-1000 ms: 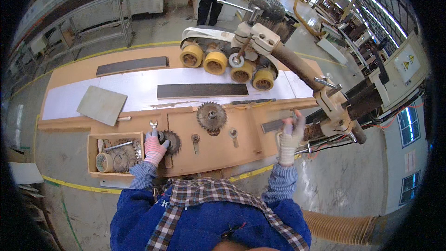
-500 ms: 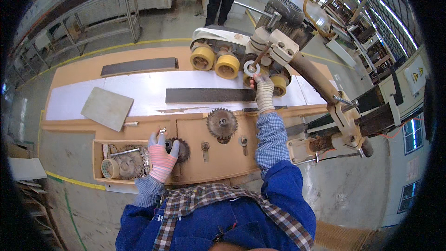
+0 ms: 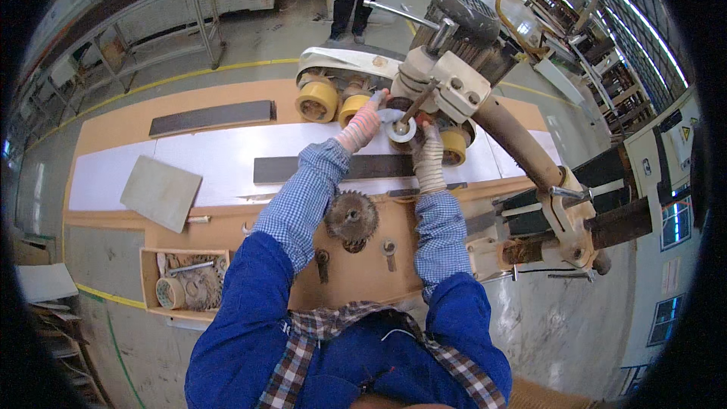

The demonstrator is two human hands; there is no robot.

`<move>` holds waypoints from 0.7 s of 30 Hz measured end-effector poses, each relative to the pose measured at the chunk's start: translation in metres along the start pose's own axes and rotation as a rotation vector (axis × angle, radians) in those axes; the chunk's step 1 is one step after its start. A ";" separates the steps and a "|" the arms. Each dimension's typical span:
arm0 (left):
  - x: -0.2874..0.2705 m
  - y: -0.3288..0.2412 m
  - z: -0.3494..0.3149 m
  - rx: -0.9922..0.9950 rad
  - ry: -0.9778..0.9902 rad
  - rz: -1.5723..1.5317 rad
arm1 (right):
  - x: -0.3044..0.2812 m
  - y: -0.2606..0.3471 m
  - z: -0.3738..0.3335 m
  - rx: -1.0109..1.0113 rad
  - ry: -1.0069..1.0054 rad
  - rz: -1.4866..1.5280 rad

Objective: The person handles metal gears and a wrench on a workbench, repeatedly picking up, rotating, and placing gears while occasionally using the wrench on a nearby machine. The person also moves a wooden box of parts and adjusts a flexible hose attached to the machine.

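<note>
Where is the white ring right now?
In the head view, slightly above and right of centre, the white ring sits at the lower end of the rusty rod, between the left hand and right hand.

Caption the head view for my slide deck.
Left hand and right hand flank a white ring beside yellow rollers.

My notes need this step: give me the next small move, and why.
Probably close the right hand gently on the white ring among the yellow feed rollers, with the left hand steadying: both hands flank that ring at the lower end of the slanted rod, though firm contact is hard to make out.
</note>
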State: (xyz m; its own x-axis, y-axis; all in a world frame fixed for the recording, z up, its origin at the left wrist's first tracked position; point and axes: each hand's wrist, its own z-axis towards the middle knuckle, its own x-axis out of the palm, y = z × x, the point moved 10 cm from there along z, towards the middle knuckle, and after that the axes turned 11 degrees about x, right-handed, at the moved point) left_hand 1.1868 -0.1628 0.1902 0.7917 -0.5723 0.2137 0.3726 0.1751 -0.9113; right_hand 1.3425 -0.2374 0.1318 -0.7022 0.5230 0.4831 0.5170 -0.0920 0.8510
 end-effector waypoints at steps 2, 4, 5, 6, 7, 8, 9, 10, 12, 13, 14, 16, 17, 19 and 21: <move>0.010 0.010 -0.001 -0.012 0.034 -0.295 | 0.020 0.007 0.000 -0.040 0.191 0.079; 0.008 0.010 -0.008 0.011 0.051 -0.145 | 0.034 0.002 -0.009 0.050 0.332 0.111; 0.007 0.009 -0.011 0.009 0.056 -0.067 | 0.046 0.003 -0.020 0.069 0.464 0.138; 0.007 0.006 -0.014 0.007 0.069 -0.008 | 0.039 0.000 -0.023 0.094 0.372 0.046; 0.007 0.004 -0.017 -0.024 0.073 0.066 | 0.036 0.000 -0.028 0.099 0.331 -0.035; 0.004 0.005 -0.020 -0.091 0.066 0.159 | 0.028 -0.003 -0.030 0.128 0.238 -0.136; 0.001 0.003 -0.027 -0.128 -0.016 0.086 | 0.033 0.003 -0.037 0.069 0.292 -0.167; 0.000 0.004 -0.031 -0.186 -0.015 0.127 | 0.030 0.006 -0.038 0.039 0.237 -0.253; 0.000 0.004 -0.036 -0.261 0.002 0.202 | 0.030 0.009 -0.039 -0.016 0.183 -0.437; 0.002 0.004 -0.037 -0.267 0.009 0.183 | 0.033 0.009 -0.040 -0.014 0.205 -0.404; 0.003 0.003 -0.036 -0.236 0.013 0.144 | 0.035 0.008 -0.040 -0.017 0.217 -0.373; 0.006 0.001 -0.035 -0.159 0.040 0.042 | 0.039 0.009 -0.042 -0.025 0.246 -0.309; 0.007 0.000 -0.034 -0.107 0.063 -0.021 | 0.040 0.010 -0.044 -0.036 0.263 -0.274; 0.008 0.000 -0.031 -0.052 0.133 -0.068 | 0.041 0.011 -0.046 -0.027 0.300 -0.261; 0.007 0.006 -0.030 -0.069 0.194 -0.022 | 0.043 0.008 -0.047 0.018 0.338 -0.308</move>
State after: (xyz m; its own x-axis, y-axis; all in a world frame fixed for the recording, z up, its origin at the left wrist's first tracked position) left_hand 1.1802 -0.1896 0.1758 0.6729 -0.7204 0.1681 0.3496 0.1094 -0.9305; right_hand 1.2932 -0.2557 0.1690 -0.9435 0.2171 0.2505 0.2651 0.0406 0.9634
